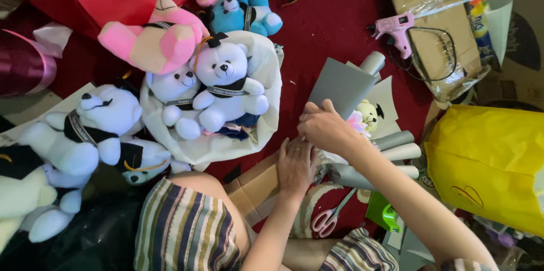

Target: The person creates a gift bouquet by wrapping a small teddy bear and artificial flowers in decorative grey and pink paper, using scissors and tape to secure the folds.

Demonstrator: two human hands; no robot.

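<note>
My right hand (327, 127) presses on the edge of a grey paper sheet (343, 87) wrapped around a small cream bear with a dark cap (370, 115) and a pink flower. My left hand (296, 164) lies flat below it, on the lower fold of the same grey wrap, fingers together. Rolled grey and white paper cones (396, 146) stick out to the right of my hands. Both hands touch the wrap; what lies under the palms is hidden.
White, pink and blue plush bears (224, 78) lie piled on the left on red carpet. Pink-handled scissors (327, 218) rest near my knee. A pink glue gun (392, 28) sits upper right by cardboard boxes. A yellow bag (493, 163) is at right.
</note>
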